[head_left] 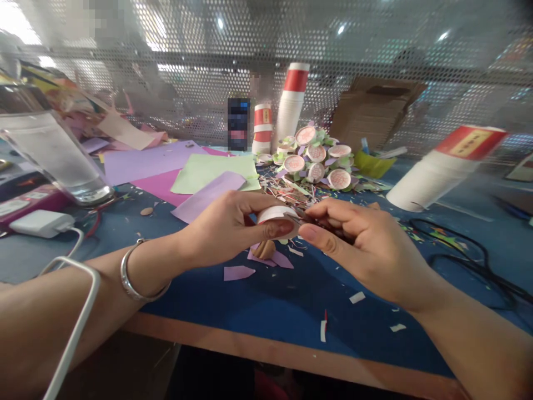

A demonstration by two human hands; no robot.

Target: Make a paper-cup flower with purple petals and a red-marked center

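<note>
My left hand (231,225) is closed around a small white paper-cup bottom (275,214) with a red rim, held just above the blue table (266,303). My right hand (353,244) is pinched against the same piece from the right, fingers curled; a thin dark thing shows between its fingertips, too small to name. A silver bangle (135,275) circles my left wrist. Purple paper scraps (237,272) and a tan bit lie under the hands.
A heap of finished cup-bottom flowers (316,158) sits behind the hands. Stacked red-and-white cups (293,103) stand at the back; one cup stack (441,166) lies on its side at right. Coloured paper sheets (166,166), a glass (58,158), a charger with cable (41,222), black scissors (470,261).
</note>
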